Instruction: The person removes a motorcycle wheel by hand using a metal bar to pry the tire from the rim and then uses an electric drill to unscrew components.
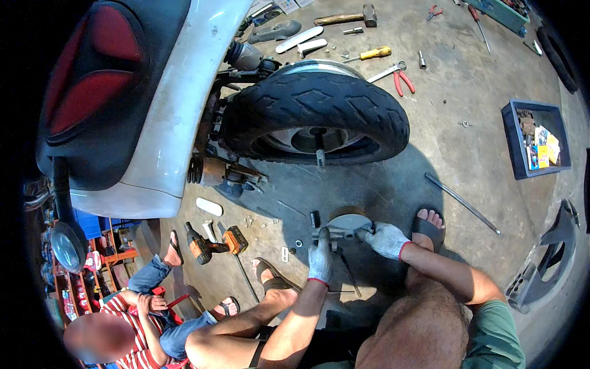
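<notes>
Both of my hands wear pale work gloves with red cuffs. My left hand point(319, 261) grips the near left end of a grey, rounded metal part point(350, 222), its thumb pointing up along it. At the part's right end, my right hand point(386, 240) has its fingers closed on the edge. What exactly the part is I cannot make out. A small black cylinder point(314, 219) stands just left of it on the floor. Beyond my hands, a wheel with a black tyre point(319, 111) sits at the scooter point(178, 104), its axle point(320, 150) poking toward me.
An orange-black cordless drill point(212, 244) and small hardware lie to the left. A steel bar point(464, 204) rests to the right, with a dark blue crate point(538, 171) beyond. A hammer point(344, 19), yellow screwdriver point(372, 53) and red pliers point(403, 83) lie past the wheel. Another person point(147, 307) sits at left.
</notes>
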`<move>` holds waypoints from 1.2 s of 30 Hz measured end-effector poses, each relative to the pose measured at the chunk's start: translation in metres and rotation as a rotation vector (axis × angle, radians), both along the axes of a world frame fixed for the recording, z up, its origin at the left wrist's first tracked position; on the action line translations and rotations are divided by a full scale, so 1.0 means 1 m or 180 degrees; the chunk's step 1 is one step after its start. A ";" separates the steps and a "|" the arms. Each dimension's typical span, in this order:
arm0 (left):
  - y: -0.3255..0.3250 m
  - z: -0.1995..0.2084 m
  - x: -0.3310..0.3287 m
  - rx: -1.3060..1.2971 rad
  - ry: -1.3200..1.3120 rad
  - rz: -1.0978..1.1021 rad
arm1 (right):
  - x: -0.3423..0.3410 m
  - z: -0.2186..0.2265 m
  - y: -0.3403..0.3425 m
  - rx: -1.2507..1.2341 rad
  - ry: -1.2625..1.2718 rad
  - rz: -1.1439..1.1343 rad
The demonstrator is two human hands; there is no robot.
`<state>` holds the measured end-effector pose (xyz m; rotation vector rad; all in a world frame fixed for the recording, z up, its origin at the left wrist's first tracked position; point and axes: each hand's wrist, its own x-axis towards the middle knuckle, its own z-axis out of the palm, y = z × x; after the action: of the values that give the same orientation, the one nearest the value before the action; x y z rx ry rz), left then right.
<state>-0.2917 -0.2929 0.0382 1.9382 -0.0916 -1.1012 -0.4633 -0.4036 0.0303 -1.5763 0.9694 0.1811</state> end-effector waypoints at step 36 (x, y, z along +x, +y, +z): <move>-0.190 0.232 0.005 -0.1868 -0.4365 -0.2464 | -0.079 0.023 -0.100 -0.0032 -0.1584 -0.3005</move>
<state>-0.2864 -0.4832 0.2703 1.7412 -1.7719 0.0975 -0.5423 -0.5036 0.0534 -0.9520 1.1924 -0.8307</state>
